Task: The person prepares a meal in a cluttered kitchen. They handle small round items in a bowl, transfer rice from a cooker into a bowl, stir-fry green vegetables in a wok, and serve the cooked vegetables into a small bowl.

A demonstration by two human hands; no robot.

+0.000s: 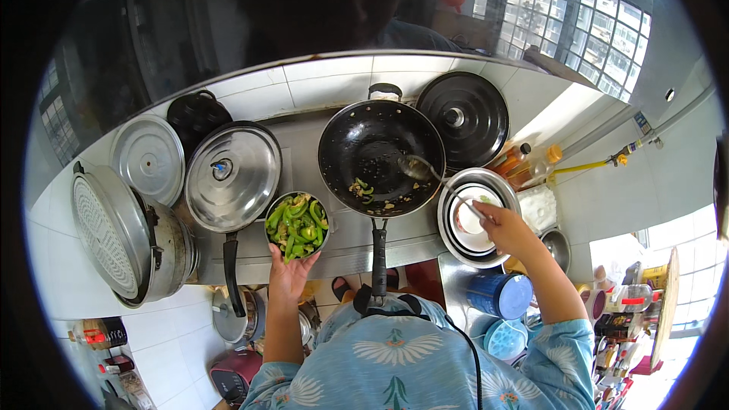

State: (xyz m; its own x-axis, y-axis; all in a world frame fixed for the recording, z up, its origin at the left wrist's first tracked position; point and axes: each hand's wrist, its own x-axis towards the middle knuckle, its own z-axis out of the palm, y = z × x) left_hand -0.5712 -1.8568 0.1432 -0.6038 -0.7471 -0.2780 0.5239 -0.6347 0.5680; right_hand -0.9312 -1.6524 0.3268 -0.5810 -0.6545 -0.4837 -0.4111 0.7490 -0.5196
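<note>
My left hand (290, 275) is closed on the near side of a round bowl (326, 238) heaped with sliced green peppers (295, 222). The bowl is held just left of a black wok (351, 135). In my right hand (503, 229) is the handle of a metal ladle (416, 168), which slants over the stacked bowls; its head rests against the right inner side of the wok. A few green pepper slices (363, 190) and small light bits lie in the wok's oily bottom. The wok's handle (379, 262) points toward me.
Left of the wok is a pan with a steel lid (231, 175), beside a large steamer pot (114, 231). A black lid (465, 118) leans behind on the right. Nested bowls (448, 239), bottles (541, 167) and a blue container (501, 296) stand right. A dark hood (304, 15) hangs above.
</note>
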